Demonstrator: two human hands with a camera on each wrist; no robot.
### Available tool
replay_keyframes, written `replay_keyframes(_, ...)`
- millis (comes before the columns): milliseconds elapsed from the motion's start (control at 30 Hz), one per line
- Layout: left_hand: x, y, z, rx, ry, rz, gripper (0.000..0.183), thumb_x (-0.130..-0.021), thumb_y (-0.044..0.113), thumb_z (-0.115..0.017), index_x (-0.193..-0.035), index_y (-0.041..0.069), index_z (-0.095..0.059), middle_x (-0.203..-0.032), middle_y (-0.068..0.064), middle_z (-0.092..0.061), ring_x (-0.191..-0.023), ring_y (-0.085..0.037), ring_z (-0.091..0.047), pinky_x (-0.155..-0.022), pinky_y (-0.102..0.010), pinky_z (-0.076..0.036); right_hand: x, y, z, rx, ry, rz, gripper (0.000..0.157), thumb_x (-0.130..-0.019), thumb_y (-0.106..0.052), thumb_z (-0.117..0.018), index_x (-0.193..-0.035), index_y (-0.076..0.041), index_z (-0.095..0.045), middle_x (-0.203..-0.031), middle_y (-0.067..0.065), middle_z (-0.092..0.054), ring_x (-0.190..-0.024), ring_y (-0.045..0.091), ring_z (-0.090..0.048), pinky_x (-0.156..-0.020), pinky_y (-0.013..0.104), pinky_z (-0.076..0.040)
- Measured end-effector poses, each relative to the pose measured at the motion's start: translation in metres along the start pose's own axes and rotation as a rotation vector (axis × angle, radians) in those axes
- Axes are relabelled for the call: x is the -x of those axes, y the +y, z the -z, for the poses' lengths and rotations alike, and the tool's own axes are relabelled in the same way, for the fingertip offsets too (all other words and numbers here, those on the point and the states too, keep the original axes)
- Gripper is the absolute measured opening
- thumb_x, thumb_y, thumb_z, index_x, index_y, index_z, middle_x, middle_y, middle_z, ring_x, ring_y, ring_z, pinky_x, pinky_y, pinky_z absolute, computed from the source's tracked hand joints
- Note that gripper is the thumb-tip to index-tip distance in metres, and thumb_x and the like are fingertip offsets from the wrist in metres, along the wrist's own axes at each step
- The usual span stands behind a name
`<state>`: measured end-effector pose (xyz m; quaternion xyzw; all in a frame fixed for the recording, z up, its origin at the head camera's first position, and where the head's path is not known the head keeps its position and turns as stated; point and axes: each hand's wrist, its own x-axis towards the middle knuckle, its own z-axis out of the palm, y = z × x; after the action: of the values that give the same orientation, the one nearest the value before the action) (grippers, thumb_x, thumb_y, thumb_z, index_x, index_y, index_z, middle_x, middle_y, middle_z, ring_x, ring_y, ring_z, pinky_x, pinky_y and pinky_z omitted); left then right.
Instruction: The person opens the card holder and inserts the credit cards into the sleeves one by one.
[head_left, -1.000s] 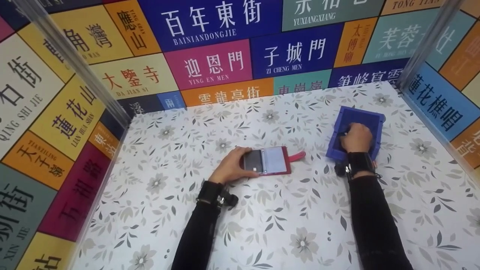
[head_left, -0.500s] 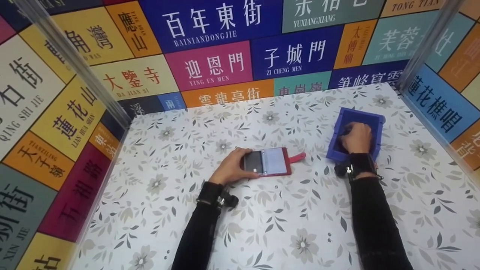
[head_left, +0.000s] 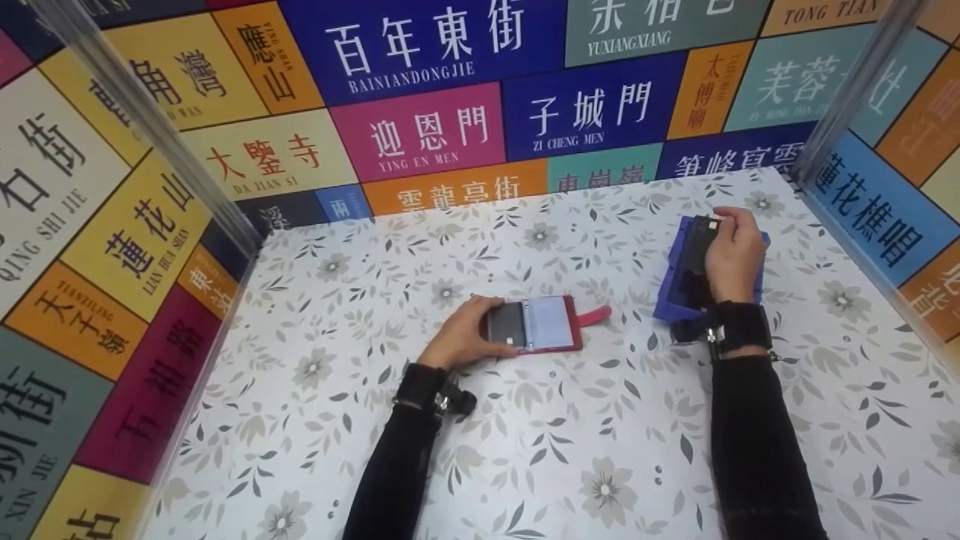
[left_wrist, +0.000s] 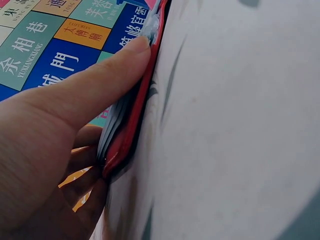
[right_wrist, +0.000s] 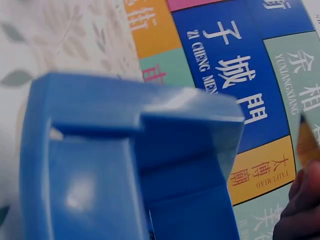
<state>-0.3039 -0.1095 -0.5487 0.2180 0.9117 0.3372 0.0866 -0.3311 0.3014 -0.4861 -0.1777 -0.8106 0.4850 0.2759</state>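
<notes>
A red card holder [head_left: 551,322] lies open on the table, with a dark card under the left page and a pale right page. Its pinkish-red strap [head_left: 595,315] sticks out to the right. My left hand [head_left: 463,334] grips its left end, thumb along the near edge and fingers at the far one; the left wrist view shows stacked sleeves [left_wrist: 112,127] inside the red cover. My right hand [head_left: 735,251] holds a dark card [head_left: 699,244] with a small white corner mark, raised over the blue bin [head_left: 666,300]. In the right wrist view, my right hand's fingers [right_wrist: 302,205] show at the right edge.
The table [head_left: 450,465] has a white floral cover. Walls with coloured, lettered panels [head_left: 420,124] stand at the back and both sides, with clear corner strips [head_left: 847,90] between them.
My right hand has come up out of the blue bin with a dark card, which now shows above the bin. The left hand and the card holder have stayed in place.
</notes>
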Motion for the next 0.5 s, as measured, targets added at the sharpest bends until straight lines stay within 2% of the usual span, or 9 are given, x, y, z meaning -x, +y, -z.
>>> replay_keyframes(133,0.002,-0.001,0.001,-0.007,-0.003,0.006,0.097,-0.073,0.048,-0.093,-0.152,0.011,-0.051,-0.141,-0.008,-0.058,-0.127,-0.023,-0.056,-0.115,-0.039,-0.043,0.004,-0.006,-0.008,-0.200,-0.087,-0.023,0.039,-0.110,-0.012,-0.034,-0.138,-0.002,-0.060,-0.147,0.009,-0.057,-0.135,0.017,-0.049,-0.112,0.026,-0.036)
replay_keyframes(200,0.003,0.001,0.002,-0.016,-0.005,0.006,0.099,-0.072,0.049,-0.093,-0.153,0.012,-0.049,-0.146,-0.008,-0.057,-0.131,-0.023,-0.054,-0.117,-0.040,-0.042,0.008,-0.009,-0.017,-0.277,-0.149,-0.021,0.038,-0.110,-0.013,-0.038,-0.139,-0.002,-0.060,-0.136,0.006,-0.060,-0.124,0.014,-0.052,-0.104,0.022,-0.038)
replay_keyframes(233,0.003,0.002,0.003,-0.021,-0.001,0.002,0.100,-0.072,0.051,-0.093,-0.154,0.014,-0.048,-0.149,-0.007,-0.055,-0.135,-0.024,-0.053,-0.118,-0.040,-0.040,0.011,-0.011,-0.022,-0.297,-0.185,-0.018,0.037,-0.110,-0.014,-0.041,-0.140,-0.003,-0.061,-0.124,0.006,-0.064,-0.113,0.013,-0.056,-0.096,0.020,-0.042)
replay_keyframes(333,0.002,0.007,0.004,-0.021,0.056,-0.031,0.095,-0.076,0.052,-0.090,-0.154,0.015,-0.049,-0.155,-0.006,-0.051,-0.144,-0.024,-0.047,-0.122,-0.040,-0.036,0.025,-0.018,-0.042,-0.342,-0.317,0.000,0.035,-0.109,-0.018,-0.051,-0.140,-0.003,-0.061,-0.098,-0.004,-0.066,-0.084,0.007,-0.061,-0.075,0.018,-0.050)
replay_keyframes(367,0.001,0.009,0.004,-0.001,0.088,-0.040,0.089,-0.079,0.051,-0.087,-0.152,0.015,-0.051,-0.155,-0.006,-0.052,-0.144,-0.024,-0.047,-0.122,-0.040,-0.036,0.032,-0.021,-0.051,-0.356,-0.354,0.013,0.035,-0.108,-0.018,-0.054,-0.139,-0.004,-0.062,-0.091,-0.004,-0.066,-0.075,0.006,-0.060,-0.066,0.019,-0.051)
replay_keyframes(433,-0.002,0.015,0.003,0.104,0.160,-0.064,0.072,-0.088,0.045,-0.081,-0.148,0.013,-0.056,-0.149,-0.009,-0.059,-0.139,-0.025,-0.053,-0.119,-0.039,-0.040,0.050,-0.027,-0.071,-0.360,-0.453,0.042,0.035,-0.107,-0.019,-0.057,-0.138,-0.004,-0.061,-0.087,-0.001,-0.069,-0.067,0.008,-0.063,-0.059,0.023,-0.056)
replay_keyframes(500,-0.005,0.022,0.001,0.245,0.214,-0.078,0.055,-0.097,0.036,-0.074,-0.142,0.008,-0.060,-0.137,-0.012,-0.067,-0.127,-0.025,-0.063,-0.112,-0.037,-0.049,0.072,-0.033,-0.092,-0.314,-0.562,0.103,0.037,-0.106,-0.022,-0.059,-0.139,-0.005,-0.059,-0.098,0.003,-0.073,-0.073,0.009,-0.067,-0.062,0.025,-0.058)
